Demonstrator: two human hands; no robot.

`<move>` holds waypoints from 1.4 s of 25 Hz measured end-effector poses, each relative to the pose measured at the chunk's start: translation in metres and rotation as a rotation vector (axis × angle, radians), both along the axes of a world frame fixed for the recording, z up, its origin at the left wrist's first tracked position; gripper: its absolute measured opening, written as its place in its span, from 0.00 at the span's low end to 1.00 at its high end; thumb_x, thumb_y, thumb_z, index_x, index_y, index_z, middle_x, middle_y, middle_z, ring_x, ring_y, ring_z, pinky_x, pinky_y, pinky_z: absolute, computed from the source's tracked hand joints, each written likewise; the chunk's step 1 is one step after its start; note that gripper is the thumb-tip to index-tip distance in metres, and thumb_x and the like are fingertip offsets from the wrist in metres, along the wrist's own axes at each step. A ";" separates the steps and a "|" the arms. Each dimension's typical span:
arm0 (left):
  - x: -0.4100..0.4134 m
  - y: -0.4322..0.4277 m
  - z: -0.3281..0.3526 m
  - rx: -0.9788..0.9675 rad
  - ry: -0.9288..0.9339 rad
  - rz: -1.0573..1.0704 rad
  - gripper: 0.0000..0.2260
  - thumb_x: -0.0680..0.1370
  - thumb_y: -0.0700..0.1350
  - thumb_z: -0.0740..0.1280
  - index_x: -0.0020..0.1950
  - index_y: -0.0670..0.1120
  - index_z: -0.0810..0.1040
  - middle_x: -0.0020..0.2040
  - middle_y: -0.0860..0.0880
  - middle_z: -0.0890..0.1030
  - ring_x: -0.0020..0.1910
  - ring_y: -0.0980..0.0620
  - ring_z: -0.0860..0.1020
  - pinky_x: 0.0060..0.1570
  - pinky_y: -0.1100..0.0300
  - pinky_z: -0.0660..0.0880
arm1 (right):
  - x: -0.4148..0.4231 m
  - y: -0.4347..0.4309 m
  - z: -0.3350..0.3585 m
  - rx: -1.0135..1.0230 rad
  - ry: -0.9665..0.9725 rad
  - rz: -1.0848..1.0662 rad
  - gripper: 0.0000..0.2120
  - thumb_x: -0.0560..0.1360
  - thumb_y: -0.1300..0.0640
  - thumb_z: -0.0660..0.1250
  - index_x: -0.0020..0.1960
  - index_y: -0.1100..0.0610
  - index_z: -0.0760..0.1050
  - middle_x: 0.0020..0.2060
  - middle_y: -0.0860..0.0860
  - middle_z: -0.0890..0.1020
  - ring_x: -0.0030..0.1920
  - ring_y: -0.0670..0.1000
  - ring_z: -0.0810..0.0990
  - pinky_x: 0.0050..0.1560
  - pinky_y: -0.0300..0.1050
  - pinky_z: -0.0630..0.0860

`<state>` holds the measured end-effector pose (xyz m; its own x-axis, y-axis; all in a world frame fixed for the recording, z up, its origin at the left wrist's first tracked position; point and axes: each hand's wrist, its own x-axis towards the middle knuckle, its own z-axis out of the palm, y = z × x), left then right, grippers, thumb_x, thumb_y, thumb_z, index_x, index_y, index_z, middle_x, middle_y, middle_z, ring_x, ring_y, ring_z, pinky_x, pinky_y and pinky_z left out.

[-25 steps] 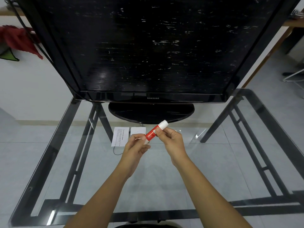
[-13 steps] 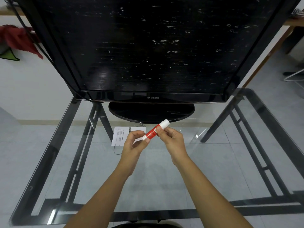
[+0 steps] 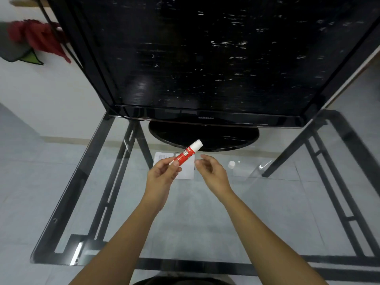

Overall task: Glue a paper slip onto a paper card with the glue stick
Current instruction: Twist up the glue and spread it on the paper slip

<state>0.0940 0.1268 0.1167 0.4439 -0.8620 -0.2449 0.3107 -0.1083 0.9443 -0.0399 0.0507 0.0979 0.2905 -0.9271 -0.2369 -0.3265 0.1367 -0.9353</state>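
Now left hand [image 3: 162, 173] gripping glue stick [image 3: 186, 153], slanting up-right, right hand [image 3: 211, 171] loose.

"SAMSUNG" stands on the television's lower bezel [image 3: 206, 118]; the glue stick [image 3: 185, 154] label is blurred.

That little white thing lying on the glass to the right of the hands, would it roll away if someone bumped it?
Probably. The small white piece looks round, perhaps a cap, so a nudge could send it rolling. The glass table is smooth and offers little grip. It also looks light, so it would likely skid easily.
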 end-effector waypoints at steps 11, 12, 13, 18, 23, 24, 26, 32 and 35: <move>0.048 0.008 -0.001 0.050 -0.013 0.123 0.06 0.75 0.44 0.66 0.52 0.47 0.78 0.51 0.47 0.81 0.49 0.50 0.79 0.54 0.55 0.76 | 0.028 -0.018 -0.092 -0.403 1.012 0.838 0.28 0.81 0.47 0.44 0.75 0.60 0.40 0.77 0.54 0.42 0.76 0.53 0.43 0.74 0.50 0.43; 0.049 0.007 -0.003 0.054 -0.016 0.124 0.07 0.75 0.44 0.66 0.52 0.46 0.78 0.51 0.47 0.81 0.49 0.50 0.80 0.54 0.56 0.76 | 0.026 -0.017 -0.094 -0.404 1.030 0.855 0.28 0.81 0.47 0.44 0.75 0.60 0.40 0.77 0.54 0.42 0.76 0.52 0.43 0.74 0.50 0.43; 0.049 0.006 -0.005 0.060 -0.017 0.124 0.07 0.75 0.44 0.66 0.53 0.46 0.78 0.51 0.47 0.81 0.49 0.50 0.80 0.54 0.56 0.76 | 0.022 -0.016 -0.096 -0.401 1.033 0.858 0.29 0.81 0.46 0.43 0.75 0.60 0.40 0.77 0.54 0.42 0.76 0.52 0.43 0.74 0.50 0.42; 0.041 -0.003 -0.025 0.087 0.011 0.061 0.06 0.74 0.44 0.67 0.51 0.48 0.79 0.50 0.48 0.80 0.48 0.49 0.80 0.53 0.58 0.75 | -0.008 0.002 -0.095 -0.394 0.968 0.796 0.33 0.77 0.41 0.33 0.75 0.58 0.41 0.77 0.52 0.43 0.76 0.50 0.44 0.74 0.48 0.41; 0.030 -0.009 -0.058 0.189 0.004 -0.040 0.06 0.75 0.42 0.68 0.51 0.47 0.80 0.55 0.44 0.80 0.49 0.47 0.81 0.56 0.56 0.76 | -0.048 0.024 -0.097 -0.377 0.959 0.742 0.38 0.72 0.39 0.27 0.76 0.57 0.44 0.77 0.51 0.47 0.76 0.49 0.46 0.74 0.48 0.43; 0.030 -0.008 -0.064 0.214 0.001 -0.063 0.07 0.75 0.42 0.68 0.52 0.46 0.79 0.55 0.45 0.80 0.50 0.47 0.81 0.56 0.56 0.76 | -0.052 0.026 -0.097 -0.364 0.956 0.724 0.31 0.77 0.42 0.34 0.76 0.56 0.45 0.77 0.51 0.48 0.76 0.49 0.48 0.74 0.48 0.43; 0.027 -0.006 -0.075 0.253 0.017 -0.104 0.09 0.75 0.41 0.68 0.54 0.45 0.78 0.57 0.49 0.78 0.52 0.46 0.81 0.57 0.53 0.76 | -0.059 0.029 -0.097 -0.348 0.938 0.692 0.25 0.81 0.48 0.45 0.76 0.56 0.48 0.77 0.51 0.51 0.76 0.50 0.51 0.74 0.48 0.45; 0.020 -0.013 -0.080 0.295 -0.030 -0.199 0.06 0.79 0.40 0.60 0.51 0.43 0.77 0.51 0.45 0.79 0.47 0.48 0.80 0.56 0.55 0.75 | -0.065 0.030 -0.102 -0.360 0.853 0.647 0.24 0.81 0.52 0.49 0.75 0.56 0.52 0.76 0.51 0.54 0.75 0.51 0.54 0.74 0.46 0.49; 0.014 -0.019 -0.079 0.306 -0.178 -0.265 0.05 0.78 0.41 0.60 0.50 0.42 0.75 0.50 0.41 0.79 0.46 0.48 0.81 0.53 0.58 0.76 | -0.066 0.029 -0.104 -0.364 0.853 0.668 0.24 0.81 0.52 0.49 0.75 0.55 0.50 0.77 0.50 0.52 0.76 0.49 0.51 0.74 0.45 0.48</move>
<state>0.1079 0.1075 0.0381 0.2759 -0.8511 -0.4466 0.0701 -0.4456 0.8925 -0.1064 0.0798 -0.0064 0.6247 -0.7015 -0.3429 -0.7797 -0.5367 -0.3225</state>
